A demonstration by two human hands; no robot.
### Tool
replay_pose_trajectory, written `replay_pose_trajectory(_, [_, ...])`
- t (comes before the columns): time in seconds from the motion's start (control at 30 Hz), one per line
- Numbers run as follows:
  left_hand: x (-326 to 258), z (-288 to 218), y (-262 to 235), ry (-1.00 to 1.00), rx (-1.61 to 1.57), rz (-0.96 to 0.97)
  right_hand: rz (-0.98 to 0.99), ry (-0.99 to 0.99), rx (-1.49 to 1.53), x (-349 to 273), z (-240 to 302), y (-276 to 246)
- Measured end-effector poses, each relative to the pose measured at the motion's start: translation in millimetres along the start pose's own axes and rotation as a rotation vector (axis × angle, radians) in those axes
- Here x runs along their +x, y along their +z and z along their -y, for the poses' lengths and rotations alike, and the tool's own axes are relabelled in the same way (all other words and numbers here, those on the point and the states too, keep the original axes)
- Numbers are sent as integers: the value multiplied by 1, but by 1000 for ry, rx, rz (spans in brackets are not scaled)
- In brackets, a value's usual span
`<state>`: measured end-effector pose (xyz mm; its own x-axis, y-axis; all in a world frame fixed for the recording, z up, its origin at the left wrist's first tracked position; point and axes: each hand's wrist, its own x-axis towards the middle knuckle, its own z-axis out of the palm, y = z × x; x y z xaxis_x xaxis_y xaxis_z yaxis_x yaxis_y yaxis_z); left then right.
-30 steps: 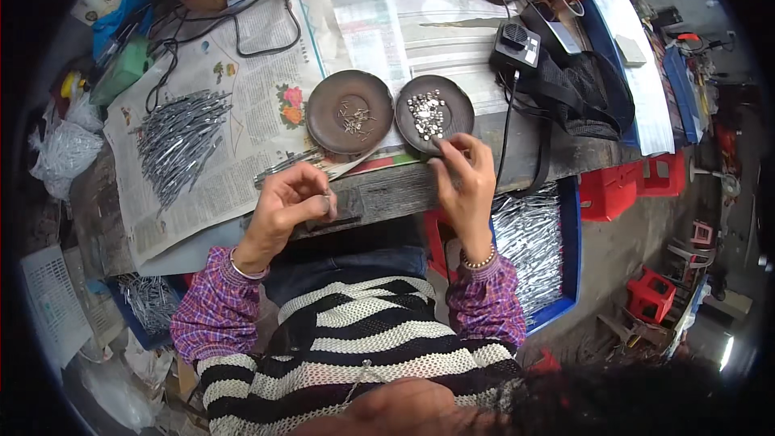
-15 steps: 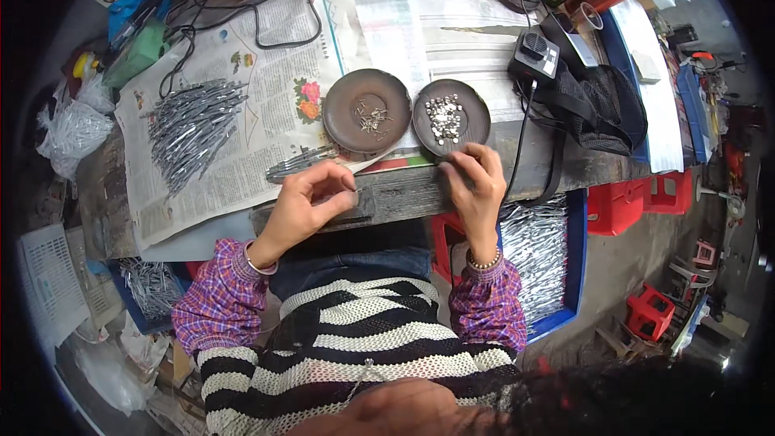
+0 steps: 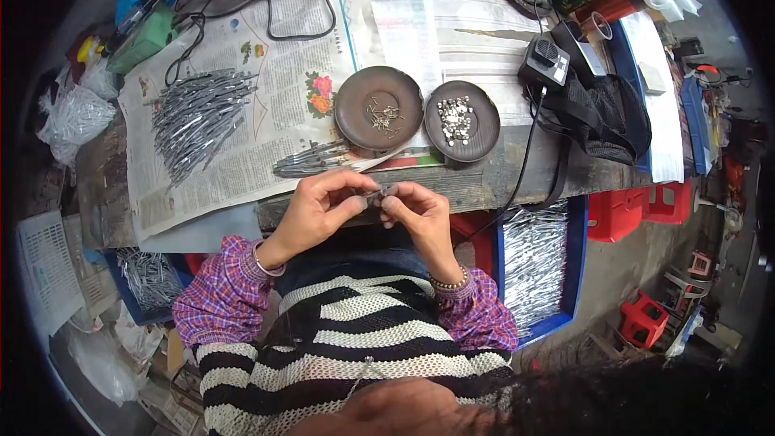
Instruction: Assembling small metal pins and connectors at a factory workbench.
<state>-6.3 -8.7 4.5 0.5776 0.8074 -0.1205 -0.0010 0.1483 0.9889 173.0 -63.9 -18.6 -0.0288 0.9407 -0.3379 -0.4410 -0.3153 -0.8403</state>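
My left hand (image 3: 321,210) and my right hand (image 3: 421,220) meet fingertip to fingertip at the bench's near edge. Both are closed in a pinch around a small dark piece that I cannot make out. Just beyond them are two round brown dishes. The left dish (image 3: 353,131) holds small thin metal pins (image 3: 383,117); the right dish (image 3: 483,133) holds small shiny metal bits (image 3: 456,119). A few slim grey metal strips (image 3: 311,160) lie on the newspaper beyond my left hand. Farther left is a large heap of similar strips (image 3: 202,117).
Newspaper (image 3: 282,89) covers the left of the wooden bench (image 3: 460,182). A black cable (image 3: 270,20) crosses it. At right are a black boxy device (image 3: 547,60) and a black mesh bag (image 3: 601,117). A blue crate (image 3: 575,274) of metal strips and red stools (image 3: 643,319) stand below.
My right hand has moved left, away from the dish of shiny bits, to meet my left hand. The fingertips of both now come together. The view has shifted slightly.
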Motion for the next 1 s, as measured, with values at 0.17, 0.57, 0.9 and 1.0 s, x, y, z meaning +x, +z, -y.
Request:
replay_pose_trajectory(0.17, [1,-3,1,81,178,-33,-7,0,22,1,-1,2])
replay_pose_trajectory(0.57, [-1,-8,6,295,521,-103,-72,8,43,0,-7,6])
replay_pose_trajectory(0.9, [-3,0,5,-242,-154,33,-75,-133,-89,-8,-6,2])
replay_pose_trajectory(1.0, [-5,7,11,-128,-109,-35,-76,-120,-71,-6,-7,2])
